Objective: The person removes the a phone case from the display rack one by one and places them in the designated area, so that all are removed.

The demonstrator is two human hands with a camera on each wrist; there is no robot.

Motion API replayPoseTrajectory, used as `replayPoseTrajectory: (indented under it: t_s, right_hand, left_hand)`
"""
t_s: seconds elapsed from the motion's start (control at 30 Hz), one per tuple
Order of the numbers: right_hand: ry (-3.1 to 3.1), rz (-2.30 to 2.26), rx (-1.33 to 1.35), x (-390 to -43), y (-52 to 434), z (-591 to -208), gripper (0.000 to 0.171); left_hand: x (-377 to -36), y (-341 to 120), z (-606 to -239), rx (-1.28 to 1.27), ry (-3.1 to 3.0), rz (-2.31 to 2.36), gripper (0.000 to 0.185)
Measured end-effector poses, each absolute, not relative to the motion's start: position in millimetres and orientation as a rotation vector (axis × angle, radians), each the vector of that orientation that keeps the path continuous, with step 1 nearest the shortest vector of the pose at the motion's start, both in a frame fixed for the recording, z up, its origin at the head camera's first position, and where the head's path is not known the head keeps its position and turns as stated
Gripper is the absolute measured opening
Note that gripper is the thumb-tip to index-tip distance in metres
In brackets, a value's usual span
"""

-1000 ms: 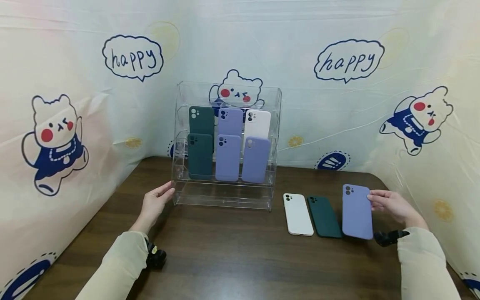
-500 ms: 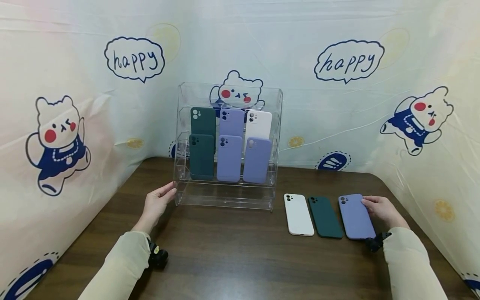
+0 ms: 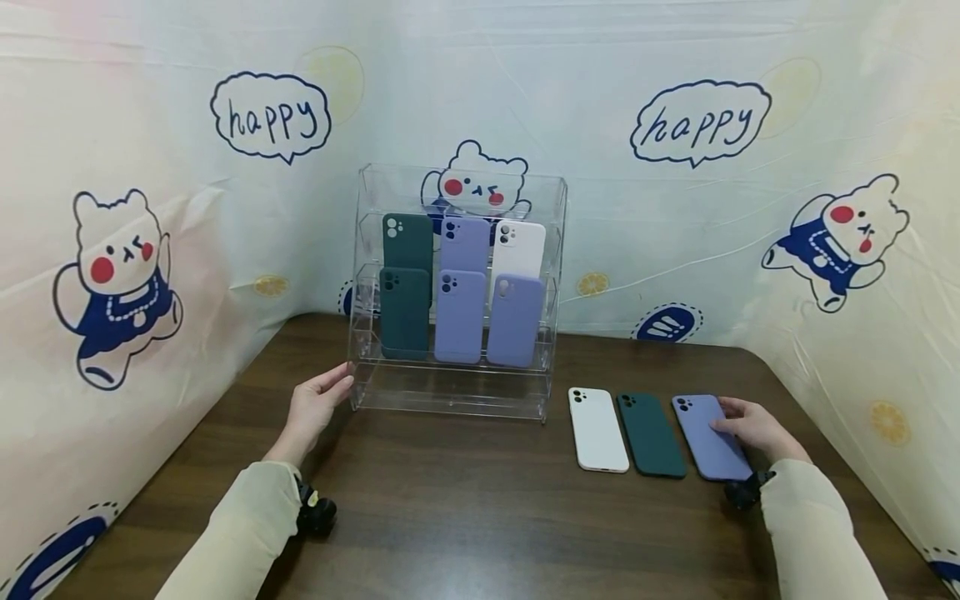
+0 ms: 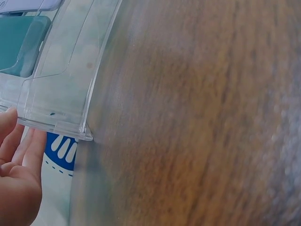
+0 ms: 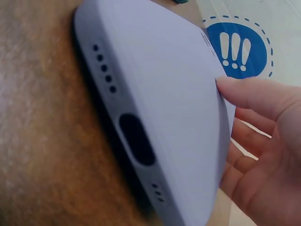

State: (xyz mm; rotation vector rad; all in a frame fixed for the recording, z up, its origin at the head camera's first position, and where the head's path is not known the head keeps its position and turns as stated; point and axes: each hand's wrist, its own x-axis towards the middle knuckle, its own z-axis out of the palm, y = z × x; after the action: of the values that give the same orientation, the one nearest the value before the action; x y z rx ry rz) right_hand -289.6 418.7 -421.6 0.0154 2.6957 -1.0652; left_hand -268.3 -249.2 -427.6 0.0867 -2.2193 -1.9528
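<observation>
A purple phone case [image 3: 693,425] lies flat on the brown table [image 3: 465,508], rightmost in a row with a dark green case [image 3: 649,435] and a white case [image 3: 597,430]. My right hand [image 3: 753,427] holds its right edge. In the right wrist view the thumb [image 5: 244,94] lies on top of the purple case [image 5: 160,103] and the fingers curl at its side. My left hand [image 3: 315,408] is open, its straight fingers [image 4: 16,155] against the left wall of a clear acrylic rack [image 3: 450,393]. The rack [image 4: 61,70] holds several upright cases in green, purple and white.
Printed plastic sheeting with cartoon bears [image 3: 120,283] walls in the table on the left, back and right. The rack's lowest tier [image 3: 450,375] holds nothing. Bare tabletop stretches in front of the rack and between my arms.
The purple case, held up on edge a second ago, came down flat onto the table beside the green case, with my right hand following it. My left hand stayed at the rack.
</observation>
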Motion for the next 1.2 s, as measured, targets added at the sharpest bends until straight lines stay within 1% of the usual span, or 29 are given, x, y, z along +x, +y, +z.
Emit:
replayPoseTrajectory:
  t_s: [0.2, 0.47, 0.7, 0.83, 1.0, 1.2]
  right_hand:
    - [2.733, -1.050, 0.036, -288, 417, -423, 0.066]
    - [2.788, -1.020, -0.018, -286, 419, -427, 0.058]
    - [2.766, -1.119, 0.027, -286, 419, -424, 0.056]
    - [2.781, -1.197, 0.010, -285, 414, -414, 0.055]
    - [2.866, -1.210, -0.079, -287, 404, -389, 0.056]
    - [2.997, -1.252, -0.270, -296, 382, -356, 0.052]
  left_hand:
    - [-269, -249, -427, 0.090, -2.238, -1.948, 0.044]
    - [-268, -249, -427, 0.079, -2.216, -1.953, 0.044]
    - [-268, -250, -426, 0.093, -2.250, -1.949, 0.045]
    - [-268, -250, -426, 0.096, -2.257, -1.948, 0.046]
    - [-268, -250, -427, 0.097, -2.257, -1.947, 0.046]
    - [-268, -250, -428, 0.096, -2.246, -1.946, 0.045]
